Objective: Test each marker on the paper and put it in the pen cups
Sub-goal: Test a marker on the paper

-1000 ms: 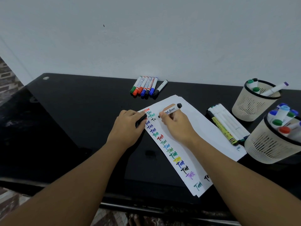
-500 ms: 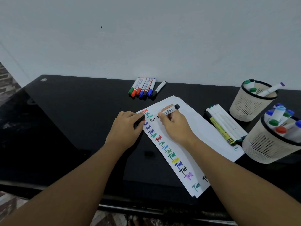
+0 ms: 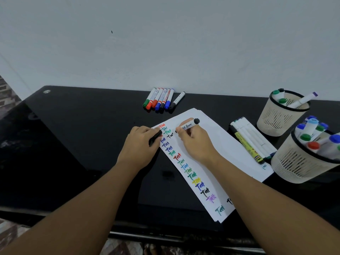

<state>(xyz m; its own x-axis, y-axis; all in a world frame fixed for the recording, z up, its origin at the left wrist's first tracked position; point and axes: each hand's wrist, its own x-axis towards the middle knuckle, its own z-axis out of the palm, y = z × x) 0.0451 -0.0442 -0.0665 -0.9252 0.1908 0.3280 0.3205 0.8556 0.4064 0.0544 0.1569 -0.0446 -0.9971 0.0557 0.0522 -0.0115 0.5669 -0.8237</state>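
My right hand point(image 3: 196, 144) grips a black whiteboard marker point(image 3: 187, 125), its tip down on the white paper point(image 3: 217, 144) beside a fresh black "Test" near the top of a column of coloured test words. My left hand point(image 3: 139, 148) rests on the paper's left edge, closed on the marker's black cap point(image 3: 155, 138). Several capped markers point(image 3: 161, 98) lie in a row by the wall. Two cream mesh pen cups, the far cup point(image 3: 281, 118) and the near cup point(image 3: 298, 162), stand at the right with markers in them.
A bunch of white markers and a yellow-labelled one point(image 3: 252, 140) lies on the paper's right corner, next to the cups. The table point(image 3: 73, 135) is glossy black, with a white wall right behind it and its front edge near my forearms.
The black word beside the marker tip has gained letters as my right hand wrote. My left hand has stayed in place with the cap. The view shifted slightly.
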